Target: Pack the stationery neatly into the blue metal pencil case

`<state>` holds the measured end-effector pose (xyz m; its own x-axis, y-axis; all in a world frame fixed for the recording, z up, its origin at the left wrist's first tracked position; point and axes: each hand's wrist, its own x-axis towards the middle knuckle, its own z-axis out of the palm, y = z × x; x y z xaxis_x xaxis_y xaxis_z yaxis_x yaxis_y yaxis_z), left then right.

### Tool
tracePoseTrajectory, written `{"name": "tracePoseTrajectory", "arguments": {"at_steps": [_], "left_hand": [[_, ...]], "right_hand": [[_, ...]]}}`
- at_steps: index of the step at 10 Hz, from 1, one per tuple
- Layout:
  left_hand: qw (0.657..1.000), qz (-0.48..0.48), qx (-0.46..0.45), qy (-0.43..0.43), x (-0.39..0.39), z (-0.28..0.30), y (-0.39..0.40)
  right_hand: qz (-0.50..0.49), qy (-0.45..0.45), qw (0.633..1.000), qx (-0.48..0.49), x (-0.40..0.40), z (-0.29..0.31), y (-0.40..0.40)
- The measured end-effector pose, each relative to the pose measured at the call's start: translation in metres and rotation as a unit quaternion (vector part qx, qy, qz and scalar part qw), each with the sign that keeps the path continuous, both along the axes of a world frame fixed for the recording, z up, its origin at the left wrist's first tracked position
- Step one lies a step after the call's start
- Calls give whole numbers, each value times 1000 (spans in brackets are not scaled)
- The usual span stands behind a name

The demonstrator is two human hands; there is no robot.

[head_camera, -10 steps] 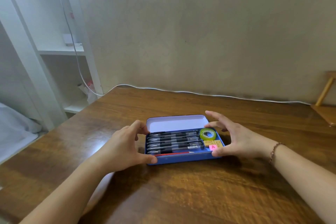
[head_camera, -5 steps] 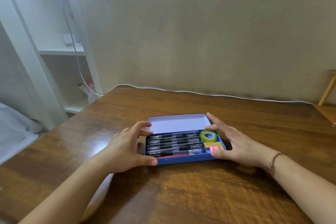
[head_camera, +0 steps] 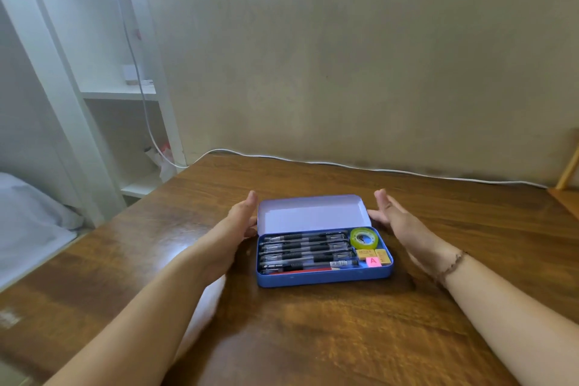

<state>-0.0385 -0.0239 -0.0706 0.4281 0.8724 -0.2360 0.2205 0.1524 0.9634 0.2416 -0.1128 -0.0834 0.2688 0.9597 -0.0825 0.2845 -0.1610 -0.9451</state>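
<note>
the case (head_camera: 324, 277) sits open in the middle of the desk (head_camera: 313, 338), pens (head_camera: 305, 249) laid in rows, tape (head_camera: 364, 237) and erasers (head_camera: 374, 255) tucked at the right end. the left hand (head_camera: 241, 219) and right hand (head_camera: 391, 216) flank the raised lid (head_camera: 313, 213), fingers straight and grasping nothing, likely placed to fold it shut.
</note>
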Motion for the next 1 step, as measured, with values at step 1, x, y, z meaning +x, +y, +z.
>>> {"name": "tracePoseTrajectory", "arguments": {"at_steps": [1], "left_hand": [[991, 61, 1, -121, -9, 0, -5]], "right_hand": [[-8, 67, 996, 66, 11, 2, -19]]}}
